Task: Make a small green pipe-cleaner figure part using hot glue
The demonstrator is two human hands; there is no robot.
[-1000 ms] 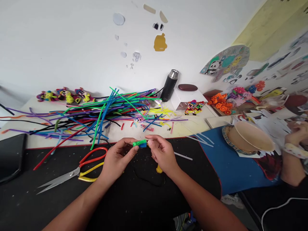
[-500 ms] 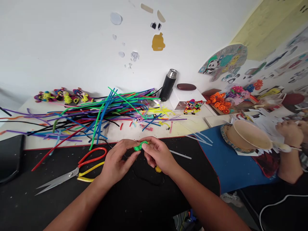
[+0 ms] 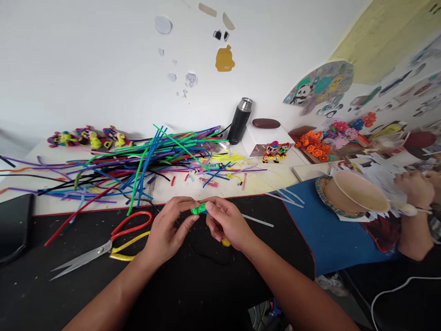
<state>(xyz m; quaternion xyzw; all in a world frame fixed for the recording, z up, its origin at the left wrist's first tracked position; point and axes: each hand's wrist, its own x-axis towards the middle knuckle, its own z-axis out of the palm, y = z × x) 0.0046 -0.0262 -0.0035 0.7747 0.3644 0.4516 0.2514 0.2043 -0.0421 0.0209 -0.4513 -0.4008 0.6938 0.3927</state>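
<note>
Between my two hands is a small green piece of coiled pipe cleaner (image 3: 198, 209), held above the black mat (image 3: 203, 299). My left hand (image 3: 172, 223) pinches its left end between thumb and fingers. My right hand (image 3: 225, 220) grips the other end, thumb on top and fingers curled beneath. A bit of blue shows beside the green near my right thumb. Below the right fingers a small yellow piece (image 3: 226, 242) pokes out; most of it is hidden. Left of my left hand lie large scissors (image 3: 105, 246) with one red and one yellow handle, blades apart.
A pile of coloured pipe cleaners (image 3: 151, 156) spreads along the back. Small pipe-cleaner figures (image 3: 89, 137) stand at back left, others (image 3: 275, 151) beside a white box (image 3: 257, 138). A black flask (image 3: 240, 120) stands near it. At right, a bowl (image 3: 356, 193) is near another person's hand (image 3: 413, 188).
The green piece has turned slightly in my fingers, and a bit of blue now shows by it. My right thumb has shifted a little. The camera view has moved slightly.
</note>
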